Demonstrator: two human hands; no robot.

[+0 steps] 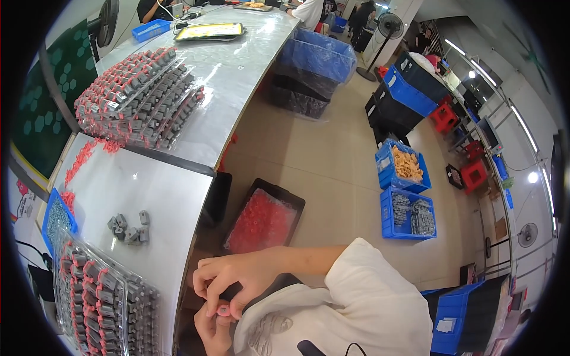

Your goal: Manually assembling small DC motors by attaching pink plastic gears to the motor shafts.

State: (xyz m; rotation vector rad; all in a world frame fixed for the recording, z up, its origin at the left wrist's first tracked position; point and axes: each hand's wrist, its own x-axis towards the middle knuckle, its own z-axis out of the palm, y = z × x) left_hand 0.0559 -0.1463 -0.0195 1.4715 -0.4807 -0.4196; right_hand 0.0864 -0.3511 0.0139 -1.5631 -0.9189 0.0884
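Both my hands meet in front of my chest, at the near edge of the table. My right hand (246, 277) is closed from above, its fingers bent round a small dark grey part with a round pink ring (223, 310) at its end. From below, my left hand (209, 330) pinches the same part; its fingers are partly hidden. On the white tabletop to the left lies a small pile of loose grey plastic parts (127, 230). Loose pink rings (80, 160) are strewn along the table's far left side.
Stacked clear trays of pink-ringed grey parts (136, 98) stand at the far left, and another stack (98, 302) nearer. A blue bin of small bluish pieces (58, 219) sits between them. On the floor are a black crate of pink pieces (300, 204) and blue crates (385, 222).
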